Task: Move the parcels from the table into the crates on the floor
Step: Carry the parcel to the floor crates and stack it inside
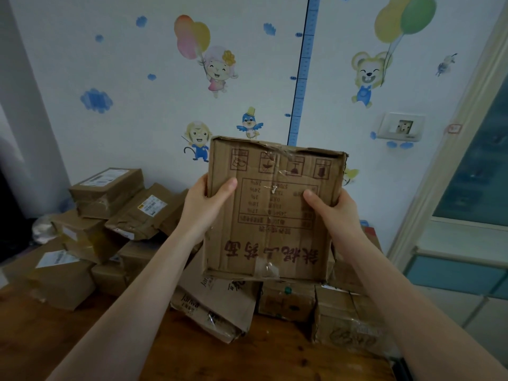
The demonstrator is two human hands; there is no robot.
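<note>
Now I see both hands gripping one brown box [272,213], left hand [204,204] and right hand [334,213] on its sides. More parcels [110,213] sit on the wooden counter [68,334] below.

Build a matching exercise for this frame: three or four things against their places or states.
Things:
1. printed carton
2. left hand
3. top parcel of the left stack
4. wall socket

Places/states:
A. on the wall at right
B. held up with its print upside down
C. gripping the carton's left edge
D. resting on other parcels

Pairs: 1-B, 2-C, 3-D, 4-A
</note>
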